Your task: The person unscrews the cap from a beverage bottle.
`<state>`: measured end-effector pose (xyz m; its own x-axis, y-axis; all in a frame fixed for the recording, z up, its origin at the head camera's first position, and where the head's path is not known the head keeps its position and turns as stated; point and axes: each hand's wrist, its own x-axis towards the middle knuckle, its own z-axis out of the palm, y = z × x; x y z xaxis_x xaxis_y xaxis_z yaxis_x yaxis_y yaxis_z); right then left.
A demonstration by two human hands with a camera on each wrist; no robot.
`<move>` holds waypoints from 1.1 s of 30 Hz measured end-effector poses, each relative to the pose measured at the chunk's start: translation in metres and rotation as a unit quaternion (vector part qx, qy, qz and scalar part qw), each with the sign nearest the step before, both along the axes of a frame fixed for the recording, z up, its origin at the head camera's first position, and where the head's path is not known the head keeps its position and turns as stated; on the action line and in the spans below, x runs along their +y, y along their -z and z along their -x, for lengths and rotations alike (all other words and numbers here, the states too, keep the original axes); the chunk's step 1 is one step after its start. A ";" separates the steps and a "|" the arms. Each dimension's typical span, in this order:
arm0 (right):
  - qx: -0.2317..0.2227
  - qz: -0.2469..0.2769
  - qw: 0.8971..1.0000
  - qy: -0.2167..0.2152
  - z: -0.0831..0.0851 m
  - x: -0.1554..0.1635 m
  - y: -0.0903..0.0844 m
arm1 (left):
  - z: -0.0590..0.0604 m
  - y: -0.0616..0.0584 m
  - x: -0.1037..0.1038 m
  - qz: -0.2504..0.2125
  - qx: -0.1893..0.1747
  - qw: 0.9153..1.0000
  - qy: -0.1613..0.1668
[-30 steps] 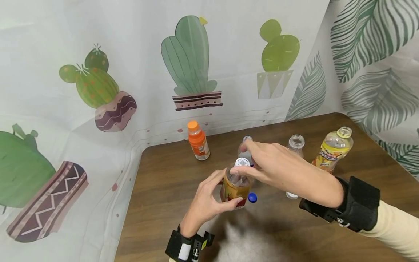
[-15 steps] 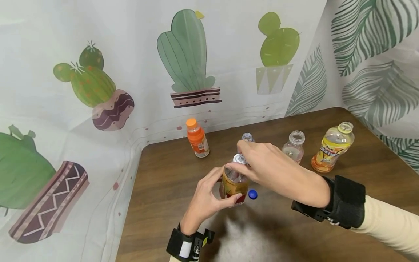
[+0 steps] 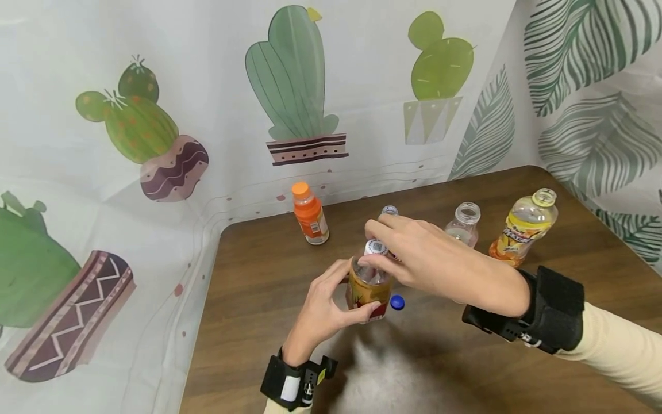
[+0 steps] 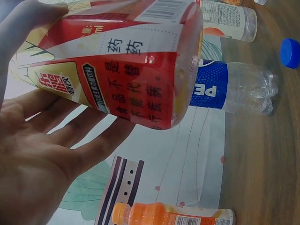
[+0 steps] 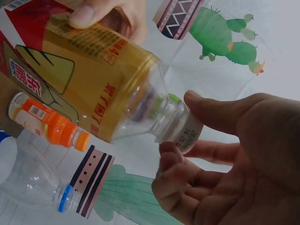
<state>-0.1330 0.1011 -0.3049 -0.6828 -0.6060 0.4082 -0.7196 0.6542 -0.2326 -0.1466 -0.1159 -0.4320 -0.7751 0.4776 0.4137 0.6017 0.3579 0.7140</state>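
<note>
Tea bottle (image 3: 368, 290) is gripped around its body by the left hand (image 3: 323, 310); its white cap (image 3: 376, 248) is pinched by right hand (image 3: 419, 256) fingertips. Beyond the hands: four more bottles counted. One loose blue cap (image 3: 397, 302) lies just right of the held bottle.

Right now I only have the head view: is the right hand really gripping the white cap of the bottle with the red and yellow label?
Observer: Yes; the right wrist view shows the right hand pinching the white cap between thumb and fingertips.
Operator: What stands behind that hand?
Observer: The left wrist view shows a clear bottle with a blue label.
Operator: Any liquid in the held bottle?
Observer: The right wrist view shows no liquid in the clear shoulder of the held bottle.
</note>
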 end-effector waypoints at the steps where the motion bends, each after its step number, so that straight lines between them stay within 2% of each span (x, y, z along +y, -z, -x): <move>1: 0.001 -0.004 1.000 -0.004 0.000 0.000 0.000 | 0.000 0.000 0.000 0.000 0.001 1.000 0.001; 10: -0.001 -0.039 0.998 -0.058 -0.002 0.000 -0.002 | -0.004 0.006 -0.004 -0.007 -0.019 1.000 0.009; 19: -0.008 -0.048 0.997 -0.064 -0.002 0.001 -0.008 | -0.001 0.003 -0.005 -0.007 -0.015 1.000 0.013; 23: -0.011 -0.056 0.998 -0.038 -0.003 0.001 -0.014 | 0.000 0.000 -0.006 -0.006 -0.005 1.000 0.013; 28: -0.001 -0.055 0.998 0.026 -0.008 -0.001 -0.022 | -0.002 0.000 -0.008 -0.004 -0.008 1.000 0.004; 33: -0.018 -0.067 0.995 0.076 -0.011 -0.009 -0.022 | -0.004 0.002 -0.010 -0.006 -0.009 1.000 -0.001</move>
<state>-0.1218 0.0924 -0.2828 -0.7838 -0.5413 0.3045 -0.6023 0.7820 -0.1603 -0.1424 -0.1263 -0.4340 -0.7829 0.4712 0.4063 0.5887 0.3497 0.7288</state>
